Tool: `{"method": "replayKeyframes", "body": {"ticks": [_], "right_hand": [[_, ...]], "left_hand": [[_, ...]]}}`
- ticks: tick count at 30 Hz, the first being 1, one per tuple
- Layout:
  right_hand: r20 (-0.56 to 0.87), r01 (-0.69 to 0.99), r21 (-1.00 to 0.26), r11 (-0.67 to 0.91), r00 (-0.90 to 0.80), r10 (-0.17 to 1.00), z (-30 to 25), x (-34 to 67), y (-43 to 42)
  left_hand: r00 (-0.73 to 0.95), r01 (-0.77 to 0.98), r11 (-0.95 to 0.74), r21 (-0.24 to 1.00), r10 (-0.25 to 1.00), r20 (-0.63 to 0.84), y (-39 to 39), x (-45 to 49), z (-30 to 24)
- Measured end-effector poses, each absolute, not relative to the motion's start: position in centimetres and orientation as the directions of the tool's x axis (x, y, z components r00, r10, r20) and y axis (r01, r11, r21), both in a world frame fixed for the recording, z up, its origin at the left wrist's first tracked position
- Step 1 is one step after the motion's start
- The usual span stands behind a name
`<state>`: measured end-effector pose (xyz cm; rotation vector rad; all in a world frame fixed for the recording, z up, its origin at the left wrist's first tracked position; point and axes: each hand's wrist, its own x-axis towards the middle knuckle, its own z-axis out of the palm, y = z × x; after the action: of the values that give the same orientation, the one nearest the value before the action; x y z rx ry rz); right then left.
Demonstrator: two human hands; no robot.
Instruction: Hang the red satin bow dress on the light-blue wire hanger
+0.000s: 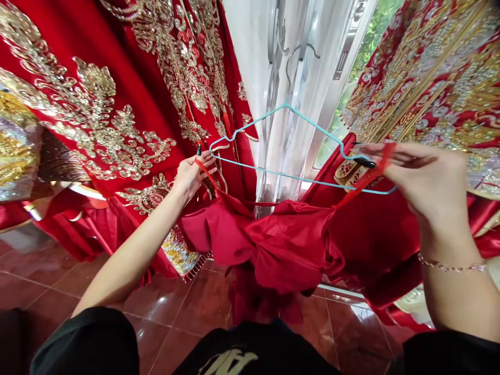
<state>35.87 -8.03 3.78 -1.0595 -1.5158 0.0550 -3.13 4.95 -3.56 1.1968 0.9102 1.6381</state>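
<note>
A light blue wire hanger (287, 173) with a silver hook is held up in front of me by its two ends. My left hand (191, 177) is closed at the hanger's left end, with a thin red strap (207, 173) at its fingers. At the right end, my right hand (425, 172) pinches the hanger near its notch, and the other red strap (367, 179) passes over its fingers. From both straps hangs a plain red satin dress (289, 239), gathered at the middle, just below the hanger's bottom bar.
Red gowns with gold embroidery (94, 109) hang at the left, and more beaded ones (433, 88) at the right. Behind the hanger are a white curtain (250, 47) and a door frame with a lock plate (344, 57). Dark red tiles (167, 312) cover the floor.
</note>
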Motion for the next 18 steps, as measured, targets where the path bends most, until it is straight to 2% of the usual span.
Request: {"method": "replayKeyframes", "body": {"ticks": [3,7,10,14,18], "right_hand": [[0.73,0.614,-0.6,0.512,0.16,0.664,4.8,35.6,-6.9],[0.551,0.64,-0.687,0.343,0.152,0.821,5.9,35.8,-5.7],[0.467,0.596,-0.732,0.329,0.087,0.88,6.6,36.4,-5.0],[0.425,0.566,-0.779,0.271,0.159,0.891,7.0,37.6,-4.0],[0.578,0.654,-0.707,0.269,0.316,0.752,6.4,38.4,-2.2]], "left_hand": [[-0.184,-0.213,-0.356,0.91,0.929,0.32,5.5,-3.2,-3.3],[-0.194,-0.173,-0.382,0.908,0.917,0.349,5.4,-3.6,-3.3],[-0.212,-0.144,-0.391,0.909,0.91,0.357,5.2,-3.8,-3.3],[-0.229,-0.054,-0.396,0.917,0.898,0.375,5.2,-4.1,-2.9],[-0.115,0.041,-0.435,0.899,0.892,0.437,4.9,-3.9,-1.6]]}}
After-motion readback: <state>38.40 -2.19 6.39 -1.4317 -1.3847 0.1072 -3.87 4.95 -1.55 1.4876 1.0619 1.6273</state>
